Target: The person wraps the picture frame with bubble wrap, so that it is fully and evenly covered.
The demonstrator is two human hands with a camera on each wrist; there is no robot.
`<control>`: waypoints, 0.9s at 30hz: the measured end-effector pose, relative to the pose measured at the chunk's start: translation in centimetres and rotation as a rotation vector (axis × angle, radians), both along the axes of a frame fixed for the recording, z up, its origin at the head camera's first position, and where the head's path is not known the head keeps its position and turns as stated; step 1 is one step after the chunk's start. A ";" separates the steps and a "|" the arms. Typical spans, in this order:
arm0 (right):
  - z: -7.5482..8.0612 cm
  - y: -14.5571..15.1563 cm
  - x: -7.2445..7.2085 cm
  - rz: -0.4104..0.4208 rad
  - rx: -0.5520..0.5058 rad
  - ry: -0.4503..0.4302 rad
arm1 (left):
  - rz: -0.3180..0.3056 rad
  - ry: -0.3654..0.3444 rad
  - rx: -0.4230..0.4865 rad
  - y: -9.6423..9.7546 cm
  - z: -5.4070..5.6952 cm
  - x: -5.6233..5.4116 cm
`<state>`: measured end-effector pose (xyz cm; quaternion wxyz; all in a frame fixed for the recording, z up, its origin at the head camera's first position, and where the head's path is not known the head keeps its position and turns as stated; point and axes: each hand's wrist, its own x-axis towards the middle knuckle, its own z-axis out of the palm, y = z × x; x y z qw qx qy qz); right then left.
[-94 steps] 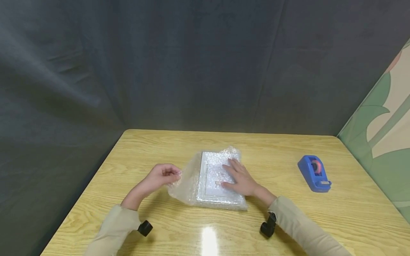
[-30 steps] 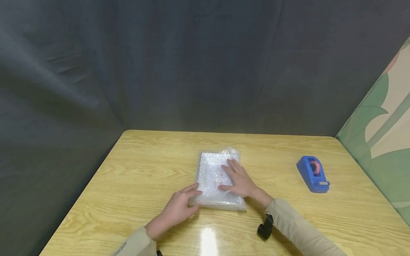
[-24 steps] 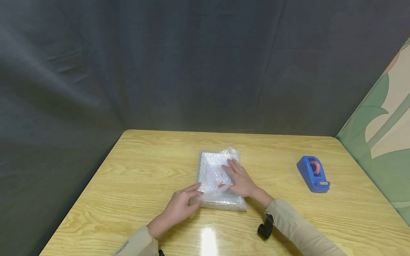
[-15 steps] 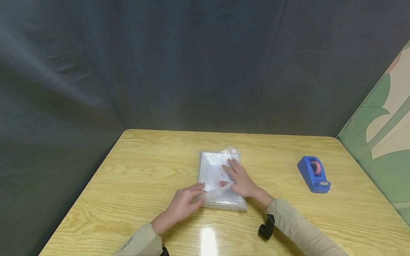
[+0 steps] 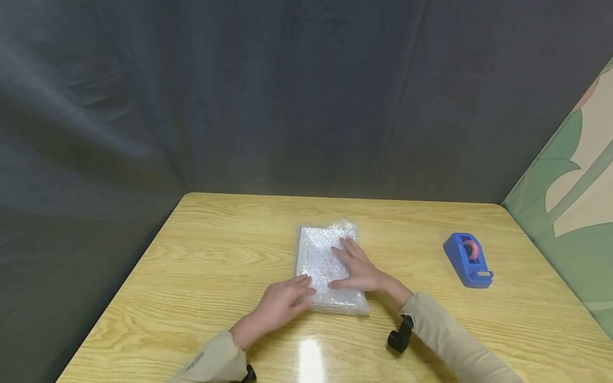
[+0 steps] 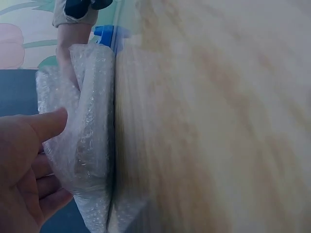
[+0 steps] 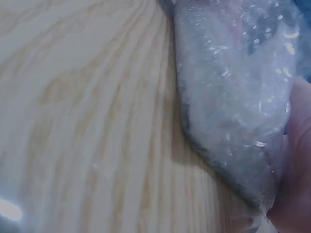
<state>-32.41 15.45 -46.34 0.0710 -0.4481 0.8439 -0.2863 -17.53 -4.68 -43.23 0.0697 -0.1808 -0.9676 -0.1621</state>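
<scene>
In the head view, a flat white panel, possibly a picture frame, lies in bubble wrap [image 5: 320,258] near the middle of the wood-grain table [image 5: 215,244]. The left hand [image 5: 280,304] rests at the package's lower left corner, its fingers reaching onto the top face and the thumb near the front edge; it pinches nothing that can be made out. The right hand [image 5: 360,272] lies on the right half with fingers spread and thumb held out, apparently keeping the layers down. Well apart to the right stands a blue tape dispenser [image 5: 469,270] with a pinkish roll [image 5: 471,250]. No strip of tape can be made out on the wrap. The step in hand looks like folding the wrap over the panel and smoothing it down. The next move seems to call for one hand pinning the overlap while the other frees itself for tape; a fold let go too soon could spring up.

In the left wrist view, the thumb stands apart from the bent fingers beside the package, and the wrap bulges loosely around its edge. This puffiness suggests more flattening would help before sealing.

In the right wrist view, the wrap tapers to a gathered corner just above the tabletop. Only part of the right hand shows at the edge, so its finger positions cannot be told there.
</scene>
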 end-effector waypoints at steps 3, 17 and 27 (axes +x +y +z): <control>-0.1 -0.1 -0.1 0.006 0.008 0.035 | -0.011 -0.079 0.047 -0.3 0.2 0.1; -0.1 -0.1 -0.2 0.005 -0.004 0.044 | 0.083 -0.331 0.653 -3.3 0.7 -4.0; -0.3 -0.1 0.0 0.003 -0.023 0.072 | 0.312 -0.303 0.779 -0.2 -2.3 -6.8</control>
